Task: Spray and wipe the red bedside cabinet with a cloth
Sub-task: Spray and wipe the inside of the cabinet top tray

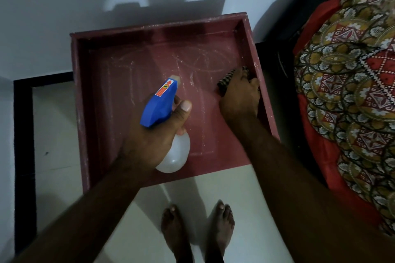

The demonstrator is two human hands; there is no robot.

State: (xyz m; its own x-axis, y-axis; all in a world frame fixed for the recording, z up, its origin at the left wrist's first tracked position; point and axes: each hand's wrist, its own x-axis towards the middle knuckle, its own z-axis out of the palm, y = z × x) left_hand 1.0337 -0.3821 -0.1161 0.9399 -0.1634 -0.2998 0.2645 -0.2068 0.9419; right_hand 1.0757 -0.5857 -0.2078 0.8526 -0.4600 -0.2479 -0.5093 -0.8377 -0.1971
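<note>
The fingers of the left hand [154,141] are curled round the neck of the spray bottle [160,104], above the middle of the red cabinet [149,28]. The bottle's clear body looks light and smooth, perhaps slippery when wet, so the neck under the blue head seems the good place to hold it. The right hand [239,96] keeps its fingers close together, bent over a dark cloth [226,80], soft and bunched, at the cabinet's right inner wall. The cabinet top is hard, with a raised rim and pale streaks. Left of the cabinet is a pale floor [55,134], right of it a patterned bed cover [352,92], and behind it a white wall [42,6].
</note>
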